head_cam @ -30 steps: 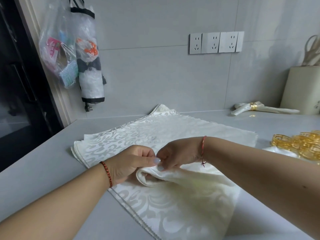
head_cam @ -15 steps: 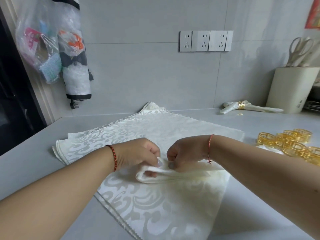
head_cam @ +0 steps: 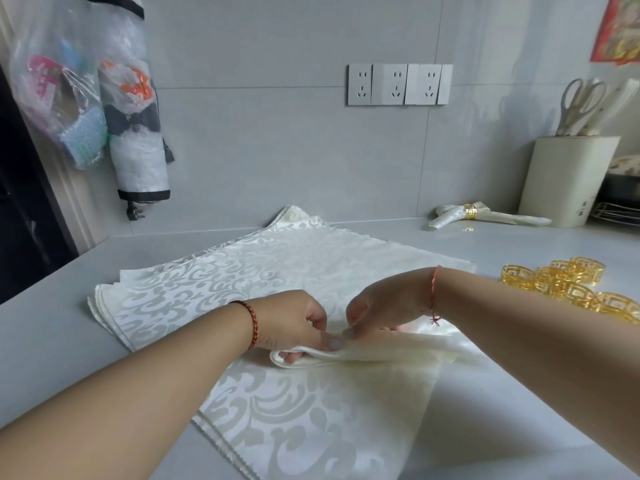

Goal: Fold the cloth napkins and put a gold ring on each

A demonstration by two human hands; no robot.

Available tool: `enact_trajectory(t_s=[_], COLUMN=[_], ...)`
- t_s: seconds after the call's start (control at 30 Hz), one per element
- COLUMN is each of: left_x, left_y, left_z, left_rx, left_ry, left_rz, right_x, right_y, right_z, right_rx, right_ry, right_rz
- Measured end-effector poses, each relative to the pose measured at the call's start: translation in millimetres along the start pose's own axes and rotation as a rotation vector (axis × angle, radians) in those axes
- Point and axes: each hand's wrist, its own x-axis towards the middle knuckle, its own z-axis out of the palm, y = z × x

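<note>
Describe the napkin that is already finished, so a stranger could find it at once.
Look to the cream knife block at the back right of the counter. Lying just left of its base is a rolled white napkin. Unlike the flat stack of napkins, it wears a gold ring.

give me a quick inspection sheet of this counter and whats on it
surface: grey countertop, smooth, no spills seen
job's things: stack of flat napkins; top napkin partly rolled; loose gold rings at the right; one finished napkin with ring by the wall
clutter: cream utensil holder with scissors
hands: left hand and right hand both pinch the rolled fold
cables: plug dangling at the left wall
surroundings: tiled wall, wall sockets, hanging plastic bags
</note>
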Motion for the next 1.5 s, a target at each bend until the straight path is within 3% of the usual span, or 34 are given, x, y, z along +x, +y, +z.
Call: enact_trajectory(t_s=[0.1,0.17,0.27,0.33,0.4,0.57,0.73,0.83,1.0,1.17,1.27,1.5], left_x=[-1,-3,-8,-13,-21,-41,-44,-44,-45,-44,-44,-46], left_y=[-1,-5,-20,-30,-34,-22,-30,-33,-32,-31,-32,-30], left_z=[4,12,30,42,53,69,71,70,71,74,76,75], left_rx=[-0.021,-0.061,0.215,0.436,0.542,0.710,0.535,0.543,0.576,0.549,0.527,0.486], left_ry=[0.083,0.281,0.742,0.848,0.833,0.818,0.674,0.675,0.682,0.689,0.692,0.677], left_rz=[-0.007,0.034,0.362,0.619,0.670,0.571,0.479,0.493,0.485,0.485,0.490,0.497], right_x=[-1,0,5,7,8,12,14,3,-18,-7,-5,-8], right_y=[0,0,0,-2,-2,-1,-2,-3,27,54,62,63], right_z=[3,7,11,13,14,16,16,8,-35,-27,-25,-31], right_rx=[-0.057,-0.071,-0.041,-0.048,-0.018,0.047,-0.031,-0.025,-0.123,-0.171,-0.134,-0.302], right_ry=[0.033,0.061,0.074,0.069,0.043,-0.002,-0.031,-0.035,0.199,-0.038,-0.050,-0.008], right_rz=[-0.030,-0.028,-0.008,0.013,0.038,0.048,0.034,0.001,-0.023,0.103,0.110,0.103])
